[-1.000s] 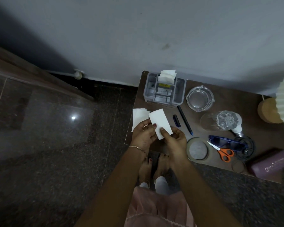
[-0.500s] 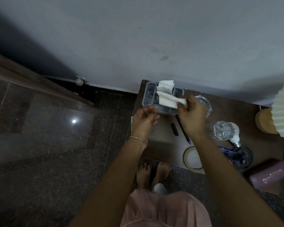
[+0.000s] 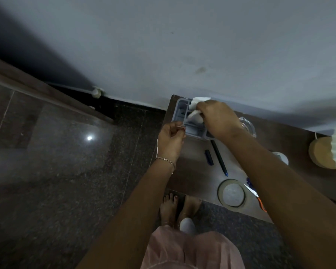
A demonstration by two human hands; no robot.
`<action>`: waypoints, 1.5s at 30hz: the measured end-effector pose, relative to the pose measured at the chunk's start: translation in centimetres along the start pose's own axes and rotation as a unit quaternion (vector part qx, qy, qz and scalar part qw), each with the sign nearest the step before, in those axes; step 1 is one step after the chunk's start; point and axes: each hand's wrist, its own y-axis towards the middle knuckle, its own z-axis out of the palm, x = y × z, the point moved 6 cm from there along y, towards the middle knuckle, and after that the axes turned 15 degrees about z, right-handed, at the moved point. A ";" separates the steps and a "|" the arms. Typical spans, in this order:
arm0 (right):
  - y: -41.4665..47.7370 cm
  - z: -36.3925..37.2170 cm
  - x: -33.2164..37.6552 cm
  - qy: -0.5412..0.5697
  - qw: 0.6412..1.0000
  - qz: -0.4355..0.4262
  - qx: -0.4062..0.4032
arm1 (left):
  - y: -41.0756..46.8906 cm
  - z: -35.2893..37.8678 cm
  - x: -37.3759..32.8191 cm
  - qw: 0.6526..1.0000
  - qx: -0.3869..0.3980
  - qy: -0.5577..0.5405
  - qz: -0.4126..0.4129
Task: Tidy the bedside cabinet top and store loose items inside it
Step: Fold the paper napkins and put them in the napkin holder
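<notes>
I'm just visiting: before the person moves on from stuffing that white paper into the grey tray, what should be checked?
1. Is the white paper seated in the grey organizer tray: cannot tell; the right hand covers it.
2. Is the right hand free: not ok; it grips the paper.
3. Is the left hand free: cannot tell; its fingers are curled beside the tray's corner.
4. Is the pen reachable: ok; it lies loose in front of the tray.
5. Is the cabinet top tidied: not ok; pen, tape roll and scissors lie out.

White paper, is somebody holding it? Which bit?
Yes. The right hand pinches the white paper at its end nearest the hand, over the grey organizer tray. The left hand seems to hold nothing.
</notes>
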 end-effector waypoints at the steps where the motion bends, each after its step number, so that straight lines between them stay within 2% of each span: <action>1: 0.4 0.2 0.1 0.005 1.000 0.001 -0.003 | 0.1 -0.2 0.0 1.000 -0.008 -0.001 0.001; 6: 1.0 0.6 0.4 -0.013 1.000 -0.001 -0.004 | 0.5 -1.4 0.1 0.999 -0.049 0.015 0.009; 10: 0.5 0.1 -0.2 0.030 1.000 0.008 -0.004 | 0.6 -3.0 0.5 0.996 -0.085 0.040 0.006; 15: -2.3 -1.9 -2.0 0.135 0.984 0.081 -0.088 | 0.2 -5.5 2.2 0.991 -0.107 0.082 -0.024; 17: -4.4 -2.1 -2.4 0.179 0.968 0.110 -0.135 | -0.2 -6.4 3.4 0.988 -0.099 0.110 -0.046; 19: -6.6 -1.1 -1.9 0.239 0.950 0.138 -0.147 | -0.7 -7.0 4.6 0.983 -0.072 0.155 -0.071; 22: -9.7 2.7 0.0 0.292 0.931 0.192 -0.104 | -1.6 -7.3 6.1 0.973 -0.024 0.213 -0.090; 27: -11.6 11.1 2.8 0.309 0.909 0.269 0.070 | -2.1 -7.3 6.8 0.957 0.012 0.283 -0.064; 30: -11.5 13.6 3.5 0.360 0.872 0.307 0.126 | -2.2 -7.5 6.8 0.952 0.013 0.301 -0.048; 34: -10.9 15.1 3.7 0.460 0.781 0.390 0.160 | -1.9 -7.5 7.9 0.960 0.032 0.266 -0.076; 37: -10.4 15.9 3.6 0.476 0.758 0.411 0.171 | -1.7 -7.4 8.5 0.969 0.026 0.226 -0.099; 42: -10.2 16.8 3.2 0.517 0.719 0.421 0.195 | -1.9 -7.2 8.3 0.974 0.019 0.205 -0.091; 45: -10.5 16.5 2.7 0.535 0.703 0.432 0.180 | -2.1 -7.0 8.1 0.978 0.021 0.189 -0.086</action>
